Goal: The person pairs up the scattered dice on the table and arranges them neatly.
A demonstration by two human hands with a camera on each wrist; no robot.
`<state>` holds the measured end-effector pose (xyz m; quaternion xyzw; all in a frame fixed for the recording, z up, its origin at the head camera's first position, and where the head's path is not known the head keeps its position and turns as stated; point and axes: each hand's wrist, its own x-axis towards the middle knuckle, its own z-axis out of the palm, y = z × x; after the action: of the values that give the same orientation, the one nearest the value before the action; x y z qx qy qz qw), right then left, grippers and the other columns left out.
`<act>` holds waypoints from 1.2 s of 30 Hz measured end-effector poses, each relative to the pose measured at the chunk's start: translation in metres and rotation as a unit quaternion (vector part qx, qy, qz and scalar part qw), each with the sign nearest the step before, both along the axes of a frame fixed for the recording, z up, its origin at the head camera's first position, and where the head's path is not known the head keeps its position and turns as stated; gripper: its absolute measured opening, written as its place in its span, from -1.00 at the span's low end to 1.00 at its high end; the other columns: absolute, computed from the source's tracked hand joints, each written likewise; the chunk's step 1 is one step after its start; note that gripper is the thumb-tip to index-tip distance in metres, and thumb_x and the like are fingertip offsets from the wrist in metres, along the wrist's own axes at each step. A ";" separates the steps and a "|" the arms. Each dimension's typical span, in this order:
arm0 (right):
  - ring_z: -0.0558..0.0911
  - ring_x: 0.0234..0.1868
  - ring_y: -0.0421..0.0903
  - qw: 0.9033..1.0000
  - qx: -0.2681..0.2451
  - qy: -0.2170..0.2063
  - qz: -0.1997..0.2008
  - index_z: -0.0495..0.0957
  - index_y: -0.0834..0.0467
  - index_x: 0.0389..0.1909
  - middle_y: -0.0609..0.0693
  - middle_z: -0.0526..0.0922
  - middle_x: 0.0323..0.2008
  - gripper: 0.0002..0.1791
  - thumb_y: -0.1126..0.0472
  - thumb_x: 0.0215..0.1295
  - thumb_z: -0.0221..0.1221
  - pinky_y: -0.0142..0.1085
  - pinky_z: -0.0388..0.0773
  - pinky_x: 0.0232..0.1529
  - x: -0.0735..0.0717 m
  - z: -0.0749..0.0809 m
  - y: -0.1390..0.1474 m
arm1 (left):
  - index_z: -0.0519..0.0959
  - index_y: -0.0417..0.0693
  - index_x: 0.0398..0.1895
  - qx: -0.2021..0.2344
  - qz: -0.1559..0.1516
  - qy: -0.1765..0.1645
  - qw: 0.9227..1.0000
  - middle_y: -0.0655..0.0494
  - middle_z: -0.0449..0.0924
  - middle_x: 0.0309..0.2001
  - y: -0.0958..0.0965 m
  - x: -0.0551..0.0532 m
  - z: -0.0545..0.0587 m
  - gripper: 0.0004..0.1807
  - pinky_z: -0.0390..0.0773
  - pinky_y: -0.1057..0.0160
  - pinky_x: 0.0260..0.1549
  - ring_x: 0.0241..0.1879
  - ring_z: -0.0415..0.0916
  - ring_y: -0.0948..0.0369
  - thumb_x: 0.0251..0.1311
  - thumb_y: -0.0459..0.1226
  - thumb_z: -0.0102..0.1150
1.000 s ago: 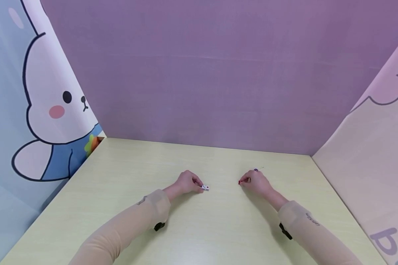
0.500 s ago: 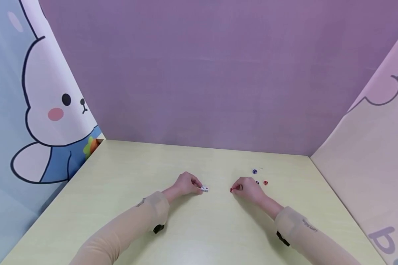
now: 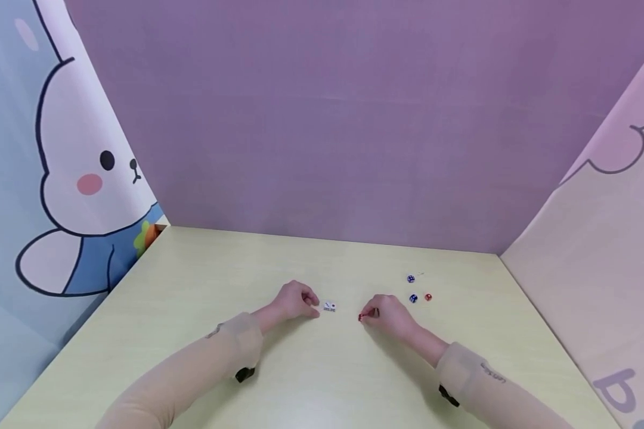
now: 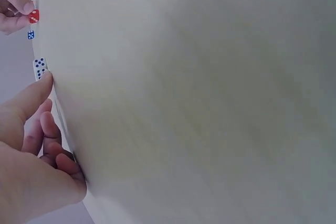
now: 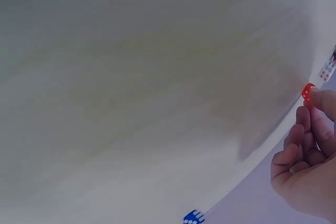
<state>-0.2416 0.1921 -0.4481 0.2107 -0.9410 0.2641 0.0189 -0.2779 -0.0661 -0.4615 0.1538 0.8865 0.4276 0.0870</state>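
Two white dice (image 3: 330,305) sit side by side near the middle of the table. Just left of them is my left hand (image 3: 296,300), thumb and forefinger apart and nothing held. In the left wrist view the thumb tip overlaps the lower part of the white dice (image 4: 39,66). To the right of the pair, my right hand (image 3: 390,317) pinches a red die (image 3: 361,317) between thumb and forefinger, low over the table. The right wrist view also shows this red die (image 5: 307,93); whether it touches the table I cannot tell.
Behind the right hand lie a blue die (image 3: 413,298), another blue die (image 3: 411,279) and a second red die (image 3: 428,297). A faint, tiny transparent thing (image 3: 420,274) is beside the farther blue one. A purple backdrop (image 3: 333,131) rises at the table's far edge.
My right hand has brought the red die left and nearer, toward the white dice, uncovering the dice behind it. My left hand has let go of the white dice and drawn back slightly left.
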 end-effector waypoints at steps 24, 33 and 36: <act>0.52 -0.45 -0.29 0.999 0.037 0.023 0.031 0.70 0.08 -0.45 -0.15 0.61 -0.49 -0.95 0.28 0.03 0.34 -0.46 0.47 -0.37 0.009 0.002 -0.059 | 0.69 -0.07 -0.43 -0.001 -0.040 -0.017 0.999 0.21 0.51 -0.56 -0.004 0.020 0.005 -0.80 0.37 0.33 -0.39 -0.49 0.37 0.30 -0.19 -0.30 0.50; 0.53 -0.47 -0.29 0.998 0.027 0.048 0.037 0.70 0.12 -0.49 -0.13 0.60 -0.52 -0.96 0.25 0.01 0.37 -0.46 0.46 -0.43 0.003 0.000 -0.071 | 0.70 -0.05 -0.44 -0.013 -0.034 -0.008 0.999 0.24 0.50 -0.57 0.003 0.019 0.005 -0.81 0.35 0.34 -0.38 -0.50 0.36 0.31 -0.20 -0.31 0.50; 0.53 -0.47 -0.29 0.998 0.024 0.046 0.034 0.70 0.13 -0.48 -0.12 0.61 -0.52 -0.96 0.26 0.02 0.36 -0.46 0.46 -0.44 0.002 0.000 -0.073 | 0.70 -0.04 -0.46 -0.013 -0.031 -0.006 0.999 0.23 0.50 -0.59 0.005 0.019 0.004 -0.82 0.34 0.33 -0.38 -0.52 0.36 0.31 -0.21 -0.32 0.50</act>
<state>-0.2393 0.1193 -0.4485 0.2549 -0.9374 0.2322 0.0481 -0.2591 -0.0614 -0.4580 0.1775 0.8865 0.4138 0.1071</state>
